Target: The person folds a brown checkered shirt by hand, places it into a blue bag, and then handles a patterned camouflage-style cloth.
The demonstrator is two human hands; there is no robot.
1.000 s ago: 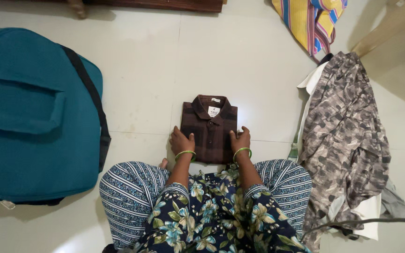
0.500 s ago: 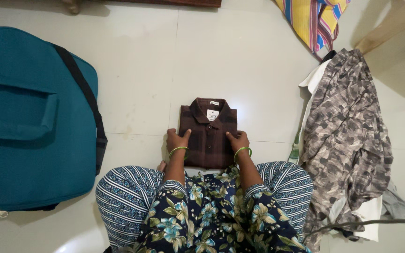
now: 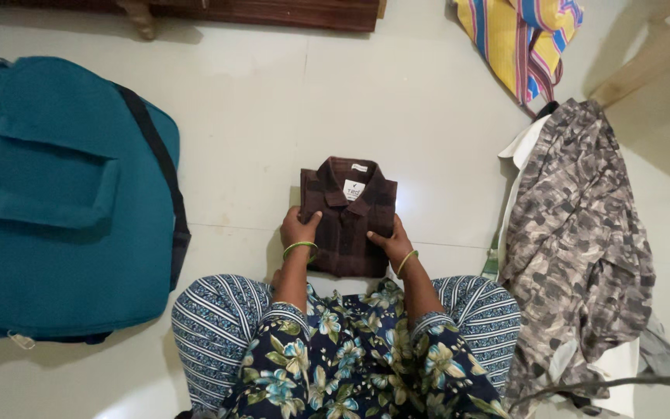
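A folded dark brown checked shirt (image 3: 348, 206) with its collar up lies on the pale tiled floor (image 3: 397, 109) right in front of my knees. My left hand (image 3: 298, 229) grips its left edge, thumb on top. Gripping the right edge is my right hand (image 3: 394, 239), fingers curled under the fold. Both wrists carry green bangles. The near end of the shirt looks slightly lifted off the floor.
A large teal bag (image 3: 56, 202) with a black strap lies at the left. A heap of clothes topped by a grey camouflage garment (image 3: 575, 233) lies at the right. A striped yellow cloth (image 3: 517, 35) hangs at the top right; dark wooden furniture (image 3: 273, 12) runs along the far edge.
Both hands have shifted from resting on the shirt's lower part to gripping its side edges. The shirt has moved slightly farther from my lap.
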